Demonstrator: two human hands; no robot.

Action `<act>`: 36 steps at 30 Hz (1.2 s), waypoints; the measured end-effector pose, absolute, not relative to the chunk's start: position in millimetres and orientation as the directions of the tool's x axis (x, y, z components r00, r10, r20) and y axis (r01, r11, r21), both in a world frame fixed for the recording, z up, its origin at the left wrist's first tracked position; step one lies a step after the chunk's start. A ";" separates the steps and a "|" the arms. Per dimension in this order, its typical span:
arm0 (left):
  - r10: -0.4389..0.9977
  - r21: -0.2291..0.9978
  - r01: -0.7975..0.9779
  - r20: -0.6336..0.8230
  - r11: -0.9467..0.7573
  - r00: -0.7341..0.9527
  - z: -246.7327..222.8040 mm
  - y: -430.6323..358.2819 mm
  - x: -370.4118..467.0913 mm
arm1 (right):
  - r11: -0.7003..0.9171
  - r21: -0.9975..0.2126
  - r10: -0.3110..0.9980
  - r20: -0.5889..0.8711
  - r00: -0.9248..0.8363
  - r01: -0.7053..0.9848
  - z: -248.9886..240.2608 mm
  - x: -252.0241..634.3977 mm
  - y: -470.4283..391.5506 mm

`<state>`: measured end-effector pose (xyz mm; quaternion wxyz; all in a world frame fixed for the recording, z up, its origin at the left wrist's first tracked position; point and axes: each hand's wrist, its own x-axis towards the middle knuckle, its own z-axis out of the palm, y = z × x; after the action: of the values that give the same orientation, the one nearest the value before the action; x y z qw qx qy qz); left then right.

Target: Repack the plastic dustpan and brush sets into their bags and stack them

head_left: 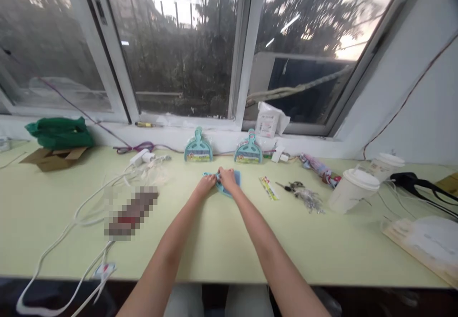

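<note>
A small light-blue dustpan (pixel 237 178) lies on the table in front of me, its handle end pointing left. My left hand (pixel 206 184) is closed on the handle end. My right hand (pixel 226 178) is closed over the middle, its fingers bent and close to the left hand; they partly hide the dustpan. Behind them, a mini dustpan-and-brush set (pixel 198 151) and a second set (pixel 248 152) lean against the window ledge, each with a printed label. A yellow-green printed label strip (pixel 269 188) lies flat to the right of my hands.
To the right are a bunch of keys (pixel 304 195), a folded umbrella (pixel 320 169), a lidded white cup (pixel 353 190) and black glasses (pixel 424 188). White cables (pixel 77 217) and a blurred-out brown item (pixel 132 212) lie left. A cardboard box (pixel 53 159) holds a green bag (pixel 59 133).
</note>
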<state>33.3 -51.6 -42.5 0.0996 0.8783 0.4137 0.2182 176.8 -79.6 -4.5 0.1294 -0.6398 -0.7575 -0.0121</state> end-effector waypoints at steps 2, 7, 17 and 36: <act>0.765 0.334 0.688 0.301 -0.644 0.570 -39.4 -48.1 33.8 | 0.180 -0.159 0.968 0.206 -0.146 0.971 -6.1 174.8 -73.5; 0.756 0.199 0.731 0.237 -0.652 0.610 -27.2 -53.9 30.7 | 0.174 -0.197 0.969 0.211 -0.131 0.965 -2.2 170.3 -72.0; 0.997 0.994 0.106 0.028 -0.036 0.076 -36.6 -74.2 45.9 | 0.007 -0.660 0.866 0.379 0.326 0.751 -18.7 165.6 -84.6; 0.991 0.840 -0.528 -0.136 0.124 0.016 -41.1 -59.1 13.5 | 0.062 -0.461 0.918 0.375 0.131 0.885 -63.3 258.3 -128.2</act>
<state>13.5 -59.1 -41.1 0.6454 0.3029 0.3816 0.5883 258.3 -128.2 -63.3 0.3118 -0.6845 -0.6585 0.0261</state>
